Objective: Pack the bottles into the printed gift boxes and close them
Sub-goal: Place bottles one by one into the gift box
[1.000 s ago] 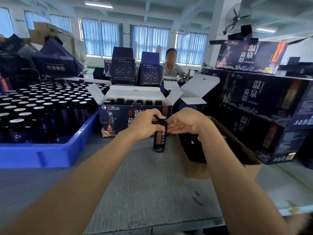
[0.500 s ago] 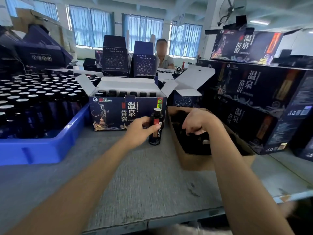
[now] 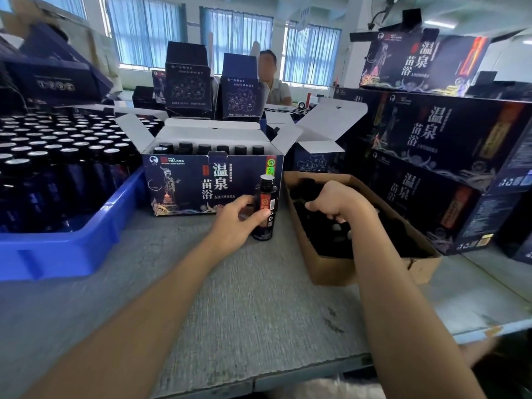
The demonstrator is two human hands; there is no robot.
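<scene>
A small dark bottle (image 3: 265,207) with a red label stands upright on the grey table, just in front of the open printed gift box (image 3: 211,184). My left hand (image 3: 234,223) grips the bottle's lower body. Black caps of several bottles show inside the gift box, whose white flaps stand open. My right hand (image 3: 335,201) reaches down into the brown cardboard box (image 3: 334,267) on the right, fingers curled among dark pieces inside; what they hold is hidden.
A blue crate (image 3: 62,254) full of capped dark bottles fills the left. Closed printed gift boxes (image 3: 449,156) are stacked at the right. More open boxes stand behind, and a person (image 3: 272,82) sits at the far side. The table's front edge (image 3: 259,378) runs below my arms.
My right hand left the bottle's cap and moved right, down into the brown cardboard box. My left hand slid lower on the bottle, which stays standing on the table.
</scene>
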